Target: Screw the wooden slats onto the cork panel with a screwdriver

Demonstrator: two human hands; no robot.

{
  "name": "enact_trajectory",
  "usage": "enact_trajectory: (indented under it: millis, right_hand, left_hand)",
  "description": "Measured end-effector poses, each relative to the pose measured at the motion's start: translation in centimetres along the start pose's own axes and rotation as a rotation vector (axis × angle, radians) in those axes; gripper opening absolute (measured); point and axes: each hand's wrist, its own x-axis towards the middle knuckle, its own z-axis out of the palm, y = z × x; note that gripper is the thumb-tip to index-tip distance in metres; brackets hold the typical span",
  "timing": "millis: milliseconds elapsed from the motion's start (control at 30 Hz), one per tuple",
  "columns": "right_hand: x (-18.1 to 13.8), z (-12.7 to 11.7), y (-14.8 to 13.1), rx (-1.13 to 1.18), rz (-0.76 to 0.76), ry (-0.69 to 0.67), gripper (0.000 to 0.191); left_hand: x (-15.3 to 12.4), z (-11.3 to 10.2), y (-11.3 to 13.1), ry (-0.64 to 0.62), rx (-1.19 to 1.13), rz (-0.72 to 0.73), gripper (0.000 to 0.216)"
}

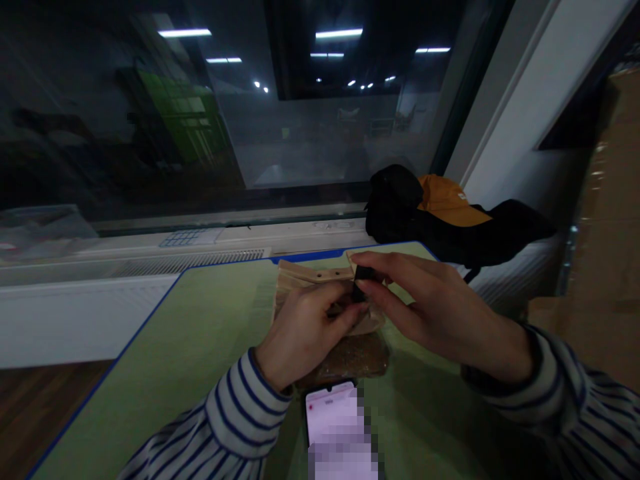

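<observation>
My left hand (305, 327) and my right hand (430, 310) meet over a tan fabric piece (310, 275) with small holes along its edge, lying on a green mat (200, 347). The right hand's thumb and fingers pinch a small black object (361, 283) at the fabric's right end. Fingers of the left hand curl closed on the fabric just beside that object. Below the hands lies a clear packet with brown contents (350, 360). Both sleeves are blue-and-white striped.
A phone (340, 427) with a lit screen lies on the mat near me. A black bag with an orange cap (450, 203) rests on the white window sill (150, 257) at the back right. A dark window fills the background; cardboard (610, 233) stands at right.
</observation>
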Motion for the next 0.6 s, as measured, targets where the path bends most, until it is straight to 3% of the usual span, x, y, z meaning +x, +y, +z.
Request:
enact_trajectory:
  millis: [267, 600]
  right_hand:
    - [0.15, 0.03, -0.01, -0.012, -0.016, -0.002, 0.031]
    - [0.11, 0.00, -0.04, -0.016, -0.015, -0.015, 0.033]
  left_hand:
    - [-0.12, 0.12, -0.22, 0.050, -0.017, -0.046, 0.018]
    - [0.03, -0.23, -0.11, 0.036, -0.010, 0.006, 0.015]
